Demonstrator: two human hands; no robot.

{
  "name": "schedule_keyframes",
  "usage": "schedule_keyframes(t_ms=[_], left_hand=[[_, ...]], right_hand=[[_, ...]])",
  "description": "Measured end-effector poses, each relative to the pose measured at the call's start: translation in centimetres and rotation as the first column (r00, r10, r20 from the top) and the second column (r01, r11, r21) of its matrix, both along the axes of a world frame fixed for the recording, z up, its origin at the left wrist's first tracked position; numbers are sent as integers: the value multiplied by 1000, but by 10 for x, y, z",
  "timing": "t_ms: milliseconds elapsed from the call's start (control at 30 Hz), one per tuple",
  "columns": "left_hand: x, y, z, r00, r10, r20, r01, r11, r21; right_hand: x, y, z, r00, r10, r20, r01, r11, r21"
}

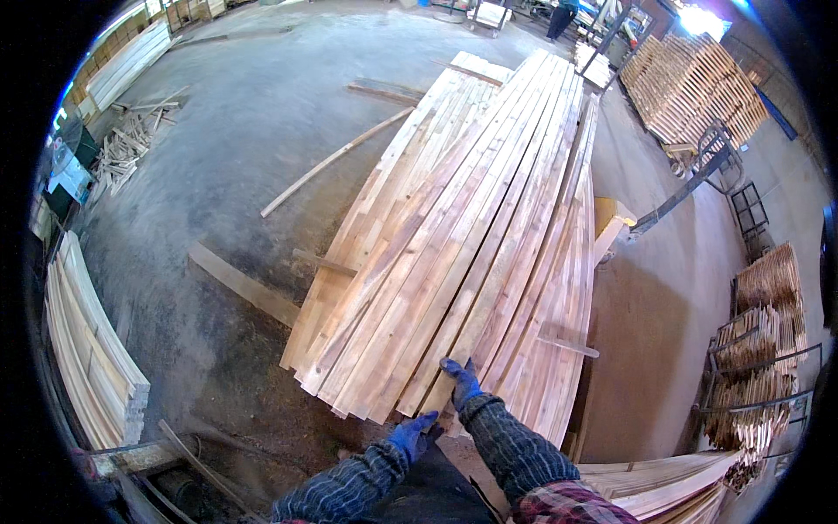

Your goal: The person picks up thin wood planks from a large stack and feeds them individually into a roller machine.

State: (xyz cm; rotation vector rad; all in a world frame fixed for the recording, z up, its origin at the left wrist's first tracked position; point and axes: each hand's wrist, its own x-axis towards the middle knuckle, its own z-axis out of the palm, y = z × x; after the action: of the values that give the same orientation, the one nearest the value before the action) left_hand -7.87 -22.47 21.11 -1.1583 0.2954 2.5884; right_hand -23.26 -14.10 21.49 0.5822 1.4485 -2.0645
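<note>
A large stack of long, pale wooden boards (445, 236) stretches away from me, its near ends uneven. My right hand (463, 382), in a blue glove, lies across one wooden board (451, 336) close to its near end, with thumb and fingers spanning its width. Lower and to the left, my left hand (414, 436), also gloved in blue, is beside the near board ends with its fingers apart. Whether its fingertips touch the wood is hard to make out. Dark gaps run along both sides of the board under my right hand.
Loose sticks (336, 162) and a plank (244, 284) lie on the floor left of the stack. More boards (92, 349) are piled at far left. A tall wood stack (694, 87) stands at back right, near a metal arm (681, 196). Racked timber (755, 375) lines the right.
</note>
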Motion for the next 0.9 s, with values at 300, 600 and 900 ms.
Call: schedule_keyframes(t_ms=[300, 600, 900], left_hand=[[-14, -53, 31, 952, -237, -195, -7, 619, -786], [-113, -107, 134, 750, -600, -278, 468, 778, -419], [128, -151, 233, 575, -799, 176, 696, 364, -619]], right_hand=[[39, 20, 73, 996, 77, -38, -78, 997, -29], [144, -10, 93, 670, 710, -217, -743, 634, -216], [-63, 0, 76, 106, 591, 800, 978, -207, 23]])
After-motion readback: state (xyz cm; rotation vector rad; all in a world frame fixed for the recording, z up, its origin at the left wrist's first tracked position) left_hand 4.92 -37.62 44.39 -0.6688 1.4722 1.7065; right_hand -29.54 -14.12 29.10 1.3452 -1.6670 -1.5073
